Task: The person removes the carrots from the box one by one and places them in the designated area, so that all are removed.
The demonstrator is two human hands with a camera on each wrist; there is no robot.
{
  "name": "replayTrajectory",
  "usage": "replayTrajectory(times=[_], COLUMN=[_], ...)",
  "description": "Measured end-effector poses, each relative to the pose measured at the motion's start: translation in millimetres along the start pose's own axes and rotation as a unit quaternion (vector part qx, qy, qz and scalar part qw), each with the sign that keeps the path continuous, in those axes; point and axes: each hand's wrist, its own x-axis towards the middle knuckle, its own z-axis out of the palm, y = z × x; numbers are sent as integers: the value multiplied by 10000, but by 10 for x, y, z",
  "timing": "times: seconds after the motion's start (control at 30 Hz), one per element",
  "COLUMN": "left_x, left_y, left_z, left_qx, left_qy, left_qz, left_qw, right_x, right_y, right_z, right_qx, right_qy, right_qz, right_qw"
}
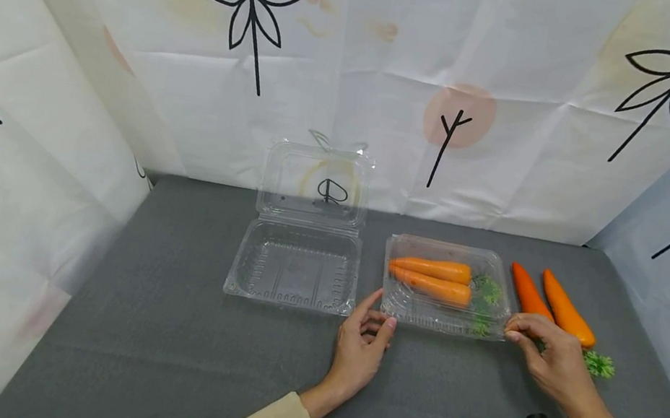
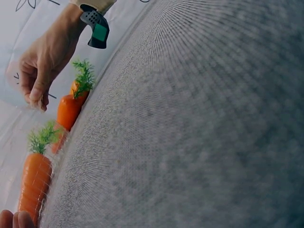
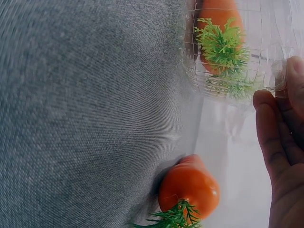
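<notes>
Two hands at the corners of a clear box (image 1: pixel 411 310) of carrots (image 1: pixel 431 269).
The right hand (image 1: pixel 552 353) pinches its near right corner; the left hand (image 1: pixel 360 350) touches the near left one, though whether it grips I can't tell. The box sits on the grey counter (image 1: pixel 154 356) between an open clear container (image 1: pixel 293 268) and two loose carrots (image 1: pixel 567 311).

A screened-off booth; the wider building is unclear. Creased, plant-printed sheets (image 1: pixel 376 117) hang beyond and on both sides of the left hand (image 1: pixel 360 350) and right hand (image 1: pixel 559 363), around a grey-topped table (image 1: pixel 167 358).
</notes>
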Motion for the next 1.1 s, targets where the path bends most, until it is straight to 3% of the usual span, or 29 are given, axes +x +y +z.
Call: replayTrajectory(times=[0.47, 0.77, 1.1], left_x=[7, 2, 2], left_y=[9, 5, 12], left_z=[9, 19, 14], left_qx=[14, -85, -28], left_qy=[55, 61, 40], left_qz=[-54, -43, -120], left_qw=[10000, 9999, 9999], right_x=[39, 130, 417], right_y=[67, -12, -78], right_z=[-9, -170, -342], right_qx=[-104, -106, 232], right_qy=[112, -133, 431], right_qz=[-511, -576, -379], right_qw=[9986, 9982, 9981])
